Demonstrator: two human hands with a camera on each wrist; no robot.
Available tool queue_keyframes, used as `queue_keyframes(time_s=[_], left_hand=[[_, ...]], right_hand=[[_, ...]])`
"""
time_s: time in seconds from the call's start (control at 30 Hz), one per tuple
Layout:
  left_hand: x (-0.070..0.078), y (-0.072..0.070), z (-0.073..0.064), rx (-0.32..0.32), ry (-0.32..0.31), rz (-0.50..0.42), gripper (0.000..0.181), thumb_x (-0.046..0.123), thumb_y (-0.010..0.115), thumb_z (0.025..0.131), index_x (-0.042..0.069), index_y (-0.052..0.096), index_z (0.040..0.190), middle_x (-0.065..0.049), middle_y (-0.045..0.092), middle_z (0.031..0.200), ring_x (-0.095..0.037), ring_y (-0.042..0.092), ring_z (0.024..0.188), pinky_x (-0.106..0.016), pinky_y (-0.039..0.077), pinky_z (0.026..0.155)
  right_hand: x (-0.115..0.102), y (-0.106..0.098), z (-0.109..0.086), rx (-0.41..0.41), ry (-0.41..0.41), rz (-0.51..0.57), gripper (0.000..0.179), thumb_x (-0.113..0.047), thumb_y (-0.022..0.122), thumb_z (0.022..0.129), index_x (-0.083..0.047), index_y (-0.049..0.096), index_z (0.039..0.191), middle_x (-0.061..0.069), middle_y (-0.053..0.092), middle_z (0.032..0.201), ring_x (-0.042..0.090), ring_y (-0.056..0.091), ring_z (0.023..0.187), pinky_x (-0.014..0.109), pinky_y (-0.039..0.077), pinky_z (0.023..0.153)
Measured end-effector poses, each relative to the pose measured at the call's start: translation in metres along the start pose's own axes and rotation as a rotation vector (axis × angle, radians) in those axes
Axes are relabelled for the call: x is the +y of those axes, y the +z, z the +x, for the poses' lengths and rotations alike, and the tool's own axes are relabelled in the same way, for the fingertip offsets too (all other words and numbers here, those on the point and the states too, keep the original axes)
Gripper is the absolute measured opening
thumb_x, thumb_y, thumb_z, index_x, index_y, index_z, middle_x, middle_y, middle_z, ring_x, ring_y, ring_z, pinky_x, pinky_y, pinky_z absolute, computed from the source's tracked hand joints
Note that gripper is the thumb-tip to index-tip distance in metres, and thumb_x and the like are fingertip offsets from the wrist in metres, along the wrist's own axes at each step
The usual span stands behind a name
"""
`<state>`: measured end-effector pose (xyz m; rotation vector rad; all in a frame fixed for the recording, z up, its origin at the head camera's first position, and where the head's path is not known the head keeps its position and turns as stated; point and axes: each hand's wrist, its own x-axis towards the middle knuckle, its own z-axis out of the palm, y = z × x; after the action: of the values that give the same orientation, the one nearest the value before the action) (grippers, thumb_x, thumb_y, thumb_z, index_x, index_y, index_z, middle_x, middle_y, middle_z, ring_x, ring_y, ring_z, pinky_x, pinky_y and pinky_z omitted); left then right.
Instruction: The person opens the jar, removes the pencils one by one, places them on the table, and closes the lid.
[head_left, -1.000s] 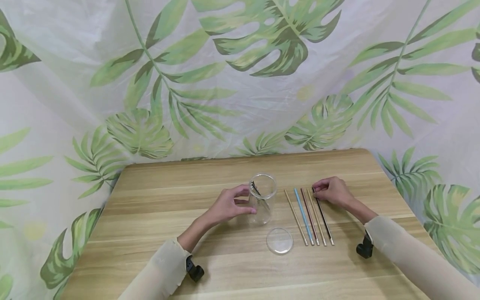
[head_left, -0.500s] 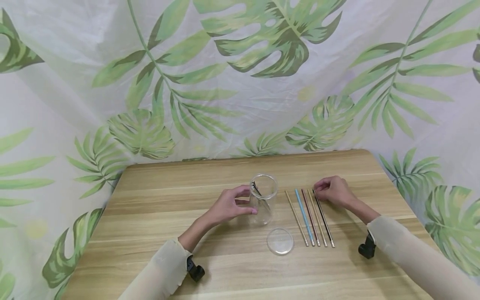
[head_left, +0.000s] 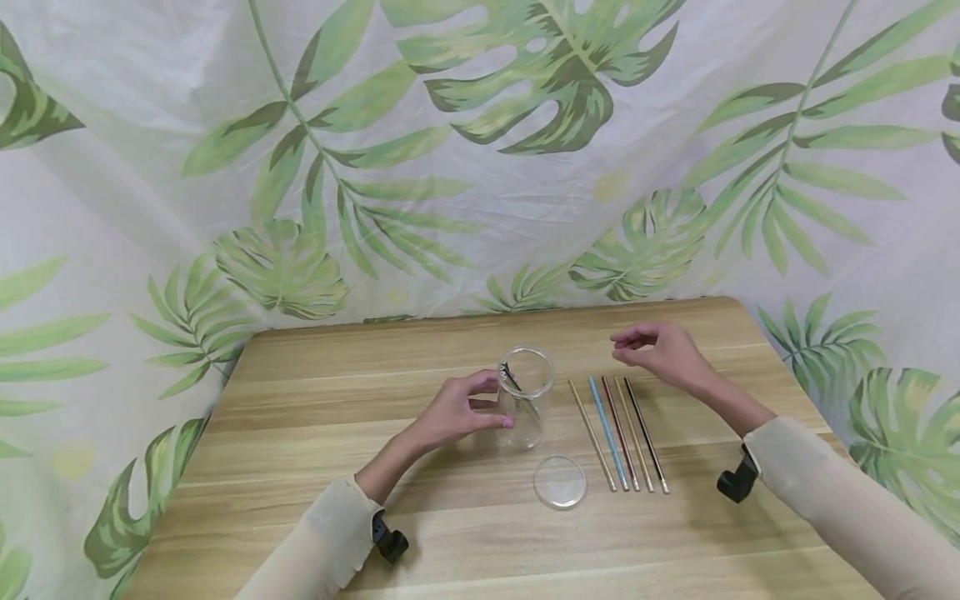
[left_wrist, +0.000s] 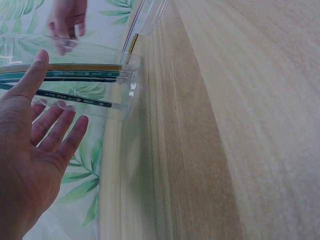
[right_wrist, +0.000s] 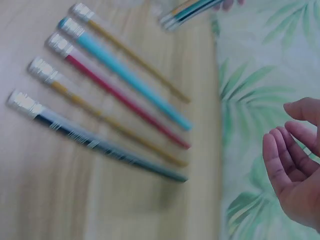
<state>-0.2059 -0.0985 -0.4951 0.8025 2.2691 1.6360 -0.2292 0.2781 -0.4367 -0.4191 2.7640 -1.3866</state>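
My left hand (head_left: 457, 410) grips a clear jar (head_left: 534, 429) from its left side, thumb in front and fingers around the far side. Inside the upright jar lean several pencils, among them a dark green pencil (left_wrist: 75, 97). To the right of the jar, several eraser-tipped pencils lie side by side: a gold pencil (head_left: 592, 435), a light blue pencil (head_left: 608, 433), a dark red pencil (head_left: 621, 433), another gold pencil (head_left: 634, 435) and a black pencil (right_wrist: 92, 142). Raised just beyond their far tips, my right hand (head_left: 660, 350) is loosely bent and holds nothing.
A round clear lid (head_left: 560, 482) lies flat on the wooden table (head_left: 315, 392), in front of the jar. Behind the table's back edge hangs a leaf-patterned cloth (head_left: 525, 217). Both wrists carry small black cameras.
My right hand has let go of the black pencil's far end and moved up and away, leaving the row lying in place. The left hand stays on the jar.
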Motion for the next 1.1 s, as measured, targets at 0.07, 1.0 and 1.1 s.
queue_keyframes(time_s=[0.07,1.0,1.1], left_hand=[[0.0,0.0,0.0,0.001,-0.001,-0.001,0.061,0.01,0.093,0.082,0.003,0.066,0.137,-0.016,0.069,0.136,-0.04,0.067,0.125,-0.054,0.058,0.107],[-0.002,0.0,-0.001,-0.002,0.002,0.018,0.061,0.01,0.093,0.082,0.003,0.066,0.137,-0.014,0.07,0.136,-0.035,0.069,0.123,-0.037,0.061,0.103],[-0.001,-0.001,-0.001,-0.002,0.002,0.021,0.061,0.009,0.092,0.083,0.003,0.066,0.137,-0.014,0.07,0.136,-0.035,0.069,0.123,-0.038,0.061,0.103]], right_hand=[[-0.012,0.0,0.0,-0.025,-0.021,0.011,0.026,-0.018,0.081,0.096,-0.003,0.079,0.116,0.012,0.079,0.106,0.016,0.074,0.093,0.018,0.061,0.074],[-0.126,0.02,0.002,-0.181,-0.522,-0.037,0.019,-0.003,0.084,0.089,-0.006,0.081,0.107,0.003,0.079,0.102,0.014,0.074,0.09,0.032,0.067,0.085],[-0.134,0.024,0.004,-0.217,-0.534,-0.073,0.017,-0.005,0.084,0.089,-0.007,0.081,0.106,0.002,0.078,0.1,0.011,0.074,0.089,0.031,0.066,0.084]])
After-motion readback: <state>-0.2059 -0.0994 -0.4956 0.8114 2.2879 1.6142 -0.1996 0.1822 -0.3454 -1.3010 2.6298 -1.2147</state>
